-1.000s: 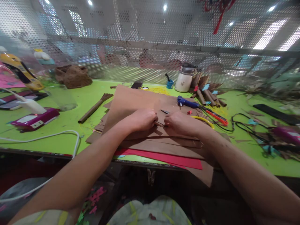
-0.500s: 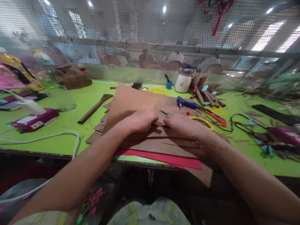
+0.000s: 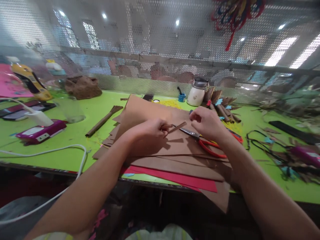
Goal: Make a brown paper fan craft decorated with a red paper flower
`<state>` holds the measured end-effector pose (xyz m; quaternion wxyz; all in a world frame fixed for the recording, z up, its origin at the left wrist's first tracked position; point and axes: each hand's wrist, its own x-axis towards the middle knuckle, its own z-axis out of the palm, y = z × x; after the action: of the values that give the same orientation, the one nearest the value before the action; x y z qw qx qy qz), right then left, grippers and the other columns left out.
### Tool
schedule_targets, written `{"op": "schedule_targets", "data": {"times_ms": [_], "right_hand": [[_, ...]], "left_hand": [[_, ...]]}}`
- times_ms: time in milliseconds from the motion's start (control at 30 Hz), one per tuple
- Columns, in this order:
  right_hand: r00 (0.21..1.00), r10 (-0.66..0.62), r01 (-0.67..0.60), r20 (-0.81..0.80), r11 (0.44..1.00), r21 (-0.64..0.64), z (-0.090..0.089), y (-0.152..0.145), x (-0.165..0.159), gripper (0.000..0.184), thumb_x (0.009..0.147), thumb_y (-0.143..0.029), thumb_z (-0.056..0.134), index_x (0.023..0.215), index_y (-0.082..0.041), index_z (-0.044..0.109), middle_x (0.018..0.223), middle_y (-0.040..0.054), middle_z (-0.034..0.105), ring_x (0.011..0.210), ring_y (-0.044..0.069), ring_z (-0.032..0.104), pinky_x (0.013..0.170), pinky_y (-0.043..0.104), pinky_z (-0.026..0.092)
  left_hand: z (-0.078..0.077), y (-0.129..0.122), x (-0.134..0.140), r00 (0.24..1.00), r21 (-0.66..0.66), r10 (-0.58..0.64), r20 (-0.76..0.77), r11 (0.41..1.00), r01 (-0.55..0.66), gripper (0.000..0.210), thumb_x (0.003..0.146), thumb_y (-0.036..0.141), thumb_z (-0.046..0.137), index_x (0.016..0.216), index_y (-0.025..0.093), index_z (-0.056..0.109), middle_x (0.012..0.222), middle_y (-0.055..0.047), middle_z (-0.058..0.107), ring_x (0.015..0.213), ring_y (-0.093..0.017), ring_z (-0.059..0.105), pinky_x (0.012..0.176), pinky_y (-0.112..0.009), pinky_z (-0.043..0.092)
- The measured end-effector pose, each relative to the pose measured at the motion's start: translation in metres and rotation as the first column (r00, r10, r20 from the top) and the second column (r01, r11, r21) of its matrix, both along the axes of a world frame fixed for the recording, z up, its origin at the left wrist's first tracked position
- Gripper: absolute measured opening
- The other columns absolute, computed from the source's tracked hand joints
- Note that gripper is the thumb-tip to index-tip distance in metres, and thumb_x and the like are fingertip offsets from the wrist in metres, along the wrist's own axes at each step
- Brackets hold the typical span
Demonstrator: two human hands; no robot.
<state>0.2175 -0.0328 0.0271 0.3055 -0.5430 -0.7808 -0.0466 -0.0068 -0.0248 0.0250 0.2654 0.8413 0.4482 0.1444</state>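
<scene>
Our left hand pinches a thin, flat brown-paper strip, which sticks out toward that hand's 2 o'clock, above large brown-paper sheets. Our right hand is loosely curled; we can't tell if it grips anything. Steel-bladed scissors with red looped handles sit at its 7 o'clock, over the sheets.

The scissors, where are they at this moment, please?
In the head view, the red-handled scissors lie right of centre on the brown paper, close beside the right hand.
</scene>
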Motion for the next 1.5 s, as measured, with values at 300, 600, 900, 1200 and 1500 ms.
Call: {"op": "schedule_targets", "data": {"times_ms": [300,600,900,1200,1500], "right_hand": [[0.450,0.193,-0.725,-0.872,0.649,-0.231,-0.012,-0.003,-0.016,0.042,0.065,-0.024,0.069,0.104,-0.015,0.058,0.081,0.0038,0.063,0.065,0.013,0.057,0.060,0.027,0.046],[0.262,0.107,-0.685,-0.959,0.721,-0.107,-0.014,-0.008,-0.033,0.021,0.065,-0.029,0.072,0.074,-0.013,0.063,0.066,0.0003,0.060,0.056,0.010,0.054,0.056,0.024,0.042],[0.183,0.064,-0.688,-0.981,0.721,-0.082,-0.018,-0.003,-0.031,0.023,0.066,-0.030,0.072,0.076,-0.014,0.058,0.066,0.0009,0.063,0.058,0.012,0.060,0.057,0.026,0.048],[0.156,0.011,-0.650,-0.988,0.754,-0.095,-0.023,0.001,-0.032,0.024,0.064,-0.032,0.073,0.070,-0.014,0.057,0.060,0.0004,0.063,0.052,0.011,0.059,0.049,0.022,0.046],[0.147,-0.034,-0.576,-0.989,0.809,-0.114,-0.030,0.003,-0.035,0.028,0.061,-0.034,0.074,0.069,-0.014,0.056,0.056,-0.0005,0.060,0.048,0.010,0.055,0.045,0.021,0.044]], "left_hand": [[-0.001,0.017,0.008,0.891,-0.190,-0.175,0.419,0.943,0.274,0.007,0.074,0.022,0.052,0.074,0.015,0.054,0.070,-0.002,0.060,0.067,-0.011,0.051,0.064,-0.025,0.039],[-0.001,0.009,0.009,0.815,-0.329,-0.123,0.566,0.873,0.360,0.023,0.078,0.035,0.056,0.087,0.015,0.051,0.067,0.000,0.059,0.051,-0.006,0.037,0.049,-0.021,0.025],[-0.002,0.008,0.008,0.805,-0.358,-0.095,0.585,0.860,0.362,0.023,0.078,0.034,0.056,0.088,0.012,0.056,0.068,-0.004,0.061,0.050,-0.006,0.034,0.048,-0.022,0.022],[0.000,0.006,0.008,0.809,-0.334,-0.134,0.573,0.862,0.380,0.021,0.079,0.031,0.056,0.090,0.013,0.058,0.073,-0.004,0.061,0.056,-0.007,0.040,0.052,-0.022,0.025],[0.000,0.004,0.014,0.840,-0.295,-0.125,0.527,0.901,0.319,0.018,0.075,0.029,0.056,0.084,0.013,0.060,0.071,-0.003,0.062,0.056,-0.008,0.040,0.052,-0.021,0.027]]}}
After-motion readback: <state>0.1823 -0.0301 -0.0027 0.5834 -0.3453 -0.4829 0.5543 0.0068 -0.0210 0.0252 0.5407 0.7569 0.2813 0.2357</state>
